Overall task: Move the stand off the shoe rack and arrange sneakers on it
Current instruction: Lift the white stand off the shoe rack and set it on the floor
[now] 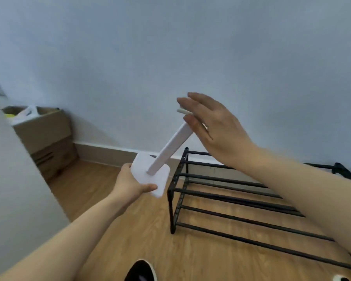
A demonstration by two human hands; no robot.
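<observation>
A: Left hand gripped the base plate of the white stand, thumb on the near edge. Right hand was at the top of the post, fingers spread and mostly straight, so open or barely touching. Couldn't tell if it pinched anything.

B: Where was the stand?

A: In the air, tilted, base low left, post leaning up to the right. Just left of the black shoe rack, clear of its bars, above the wood floor.

B: Risks?

A: Only one edge grip on the base looked firm. If the right hand slipped off, the post could swing down and twist out of the left hand. It could hit the rack's left end or drop to the floor.

B: Hidden stuff?

A: Top of the stand sat behind the right hand's fingers; a small pale bit stuck out, shape unclear. A dark sneaker was cut off at the near edge, and a second one barely showed near right. Rack's right end ran out of frame. Cardboard box far left, contents blurry.
</observation>
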